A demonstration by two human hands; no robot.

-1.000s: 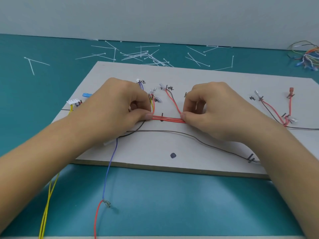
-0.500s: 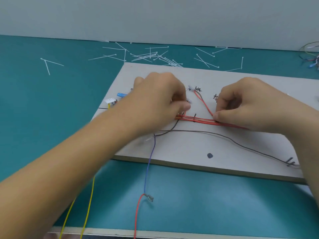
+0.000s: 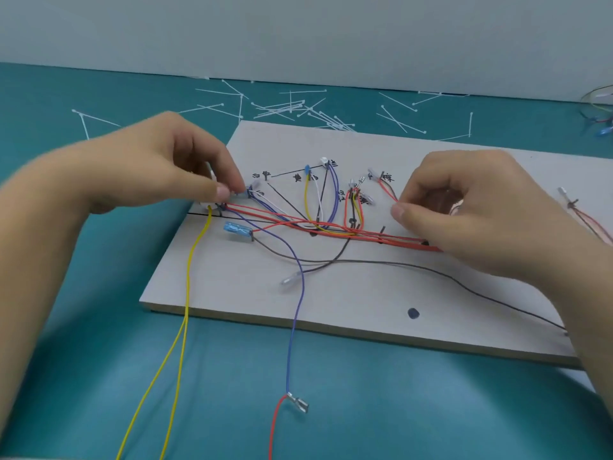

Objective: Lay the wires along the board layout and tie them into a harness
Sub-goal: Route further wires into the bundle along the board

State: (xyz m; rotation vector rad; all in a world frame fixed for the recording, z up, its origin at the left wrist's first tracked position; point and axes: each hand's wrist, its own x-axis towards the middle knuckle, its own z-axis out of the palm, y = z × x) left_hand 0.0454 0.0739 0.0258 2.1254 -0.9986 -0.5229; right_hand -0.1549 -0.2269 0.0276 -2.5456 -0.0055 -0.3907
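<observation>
The teal table (image 3: 99, 360) carried a grey board (image 3: 365, 293), its right end cut off by the frame. On the board, the red wires (image 3: 331, 227) ran along the middle line, joined by loops of yellow, white and purple. The right hand (image 3: 464, 210), fingers curled and thumb against forefinger, pinched the red wires, whose right end was hidden under its palm. The left hand (image 3: 159, 171) pinched a small plug (image 3: 247, 193) at the board's left edge, too blurred to make out. A yellow wire (image 3: 187, 293) and a purple wire (image 3: 295, 310) trailed off the near edge. Cable ties (image 3: 288, 106) lay scattered behind.
</observation>
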